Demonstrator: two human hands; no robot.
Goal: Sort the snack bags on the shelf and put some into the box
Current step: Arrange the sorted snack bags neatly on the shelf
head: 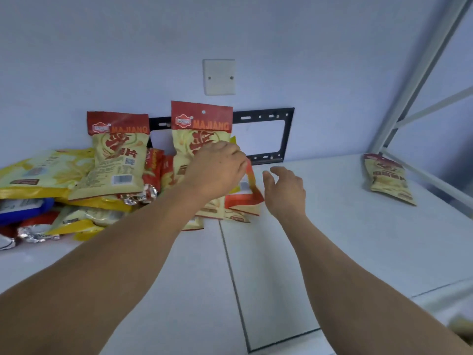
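Note:
A heap of snack bags lies on the white shelf [332, 226] at the left. Two cream bags with red tops lean against the wall: one at the left [116, 155], one in the middle [201, 124]. My left hand [217, 170] is closed on the edge of an orange-and-white bag [245, 196] in front of the middle bag. My right hand [284, 190] hovers just right of that bag, fingers apart, holding nothing. A lone cream bag [389, 179] lies at the shelf's far right. No box is in view.
Yellow [38, 175], blue [23, 208] and foil [139, 197] bags fill the left pile. A black metal bracket [286, 134] and a blank wall plate [219, 76] sit on the back wall. White shelf uprights [414, 80] stand at the right.

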